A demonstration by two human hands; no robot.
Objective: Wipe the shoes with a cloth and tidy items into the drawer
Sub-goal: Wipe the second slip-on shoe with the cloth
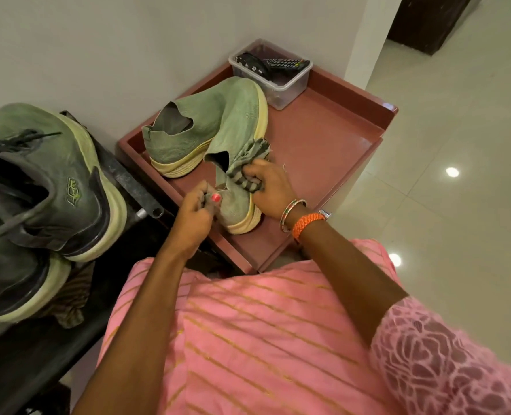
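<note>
Head view shows the near green slip-on shoe (237,202) standing on the reddish-brown tray top (323,139) of a small cabinet, its heel toward the person and its toe hidden behind the cloth and the other shoe. Its long axis runs away from the body, up and slightly left in the picture. The left hand (195,211) pinches the heel collar on the shoe's left side, thumb on top, steadying it. The right hand (270,184) is curled round a bunched striped grey cloth (246,169) and presses it against the shoe's upper near the opening, on the right side. The cloth hand is therefore already on the shoe, and a wipe would most likely run along the long axis, toward the toe or back to the heel. The second slip-on shoe (206,127) lies just behind, touching or nearly touching the first. A clear plastic box (273,82) with remote controls (287,65) sits at the tray's far corner. Darker green lace-up sneakers (50,181) rest on a black rack to the left.
</note>
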